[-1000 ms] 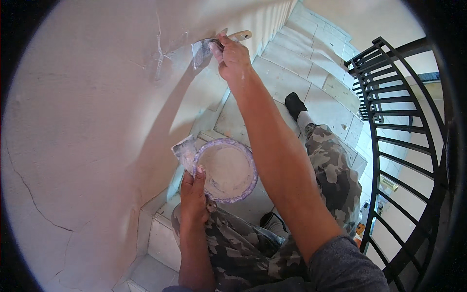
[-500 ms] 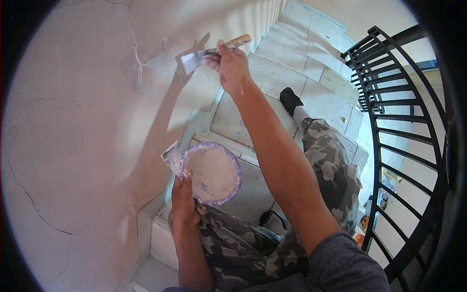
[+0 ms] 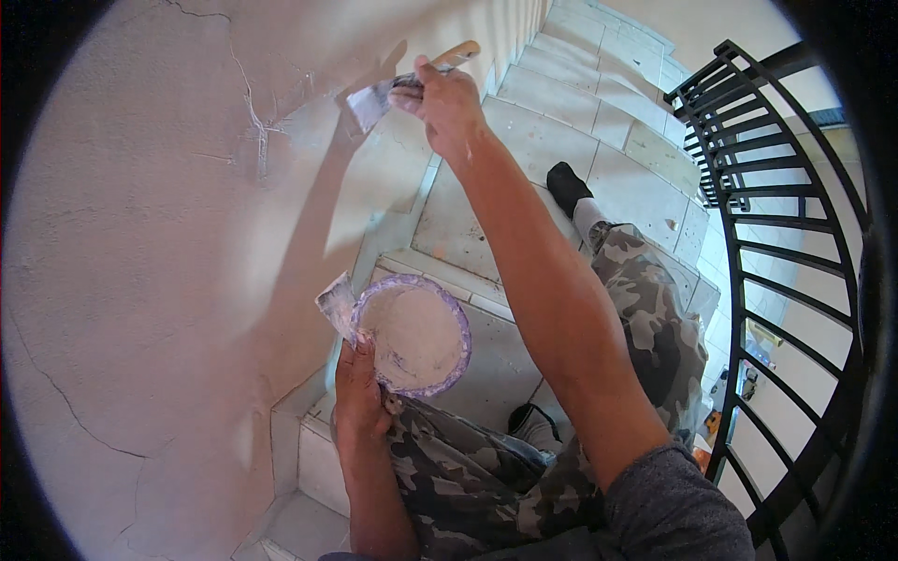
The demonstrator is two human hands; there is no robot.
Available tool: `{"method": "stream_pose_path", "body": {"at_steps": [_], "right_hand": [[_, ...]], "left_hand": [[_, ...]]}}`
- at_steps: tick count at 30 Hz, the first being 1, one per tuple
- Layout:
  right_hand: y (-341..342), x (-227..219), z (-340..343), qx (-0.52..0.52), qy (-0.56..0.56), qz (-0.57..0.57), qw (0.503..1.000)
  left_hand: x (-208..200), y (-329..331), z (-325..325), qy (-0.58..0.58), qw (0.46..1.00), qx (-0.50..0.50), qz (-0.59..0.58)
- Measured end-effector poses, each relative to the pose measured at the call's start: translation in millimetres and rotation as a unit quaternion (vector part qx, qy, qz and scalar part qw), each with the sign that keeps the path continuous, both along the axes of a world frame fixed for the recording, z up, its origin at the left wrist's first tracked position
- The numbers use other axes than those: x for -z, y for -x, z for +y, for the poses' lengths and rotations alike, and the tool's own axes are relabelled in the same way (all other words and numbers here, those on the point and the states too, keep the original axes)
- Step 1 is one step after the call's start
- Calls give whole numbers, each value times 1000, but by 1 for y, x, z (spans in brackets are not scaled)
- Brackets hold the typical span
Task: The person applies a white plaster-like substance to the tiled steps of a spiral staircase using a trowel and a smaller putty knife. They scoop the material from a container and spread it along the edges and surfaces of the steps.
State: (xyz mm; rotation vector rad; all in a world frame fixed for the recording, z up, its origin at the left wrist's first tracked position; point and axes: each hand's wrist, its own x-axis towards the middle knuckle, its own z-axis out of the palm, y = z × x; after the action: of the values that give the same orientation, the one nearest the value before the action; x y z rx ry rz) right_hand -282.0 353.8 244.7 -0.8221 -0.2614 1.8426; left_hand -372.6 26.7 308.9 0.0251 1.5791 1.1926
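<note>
My right hand (image 3: 451, 110) is closed round a putty knife with a wooden handle (image 3: 456, 56). Its whitish, smeared blade (image 3: 370, 105) points left, close to the wall; whether it touches cannot be made out. Lower down, my left hand (image 3: 357, 385) grips the side of a round tub with a purple rim (image 3: 466, 344), above my left thigh. Pale filler paste (image 3: 418, 332) lies inside the tub. The same hand also holds a second, paste-coated putty knife (image 3: 337, 305), its blade sticking up beside the rim. My left fingers are partly hidden behind the tub.
The pinkish wall (image 3: 140, 271) on the left has a branching crack (image 3: 253, 107) with white patches and a long thin crack lower down. Tiled stairs (image 3: 533, 140) rise ahead, with my feet on them. A black metal railing (image 3: 781, 168) curves along the right.
The view has shifted slightly. My right hand stays near the same wall spot, with the putty knife's blade turned a little. My left hand still holds the tub and second knife.
</note>
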Motion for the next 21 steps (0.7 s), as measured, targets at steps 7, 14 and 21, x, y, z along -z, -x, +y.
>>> {"method": "stream_pose_path", "body": {"at_steps": [7,14,21], "right_hand": [[12,-2,26,37,-20,-62,997],[-4,-8,11,58,-103,-64,991],[-5,-20,13,135,-97,-28,986]], "left_hand": [[-10,-11,11,-4,999,37,38],[-10,-10,8,-5,999,32,33],[-9,-9,8,-5,998,49,33]]}}
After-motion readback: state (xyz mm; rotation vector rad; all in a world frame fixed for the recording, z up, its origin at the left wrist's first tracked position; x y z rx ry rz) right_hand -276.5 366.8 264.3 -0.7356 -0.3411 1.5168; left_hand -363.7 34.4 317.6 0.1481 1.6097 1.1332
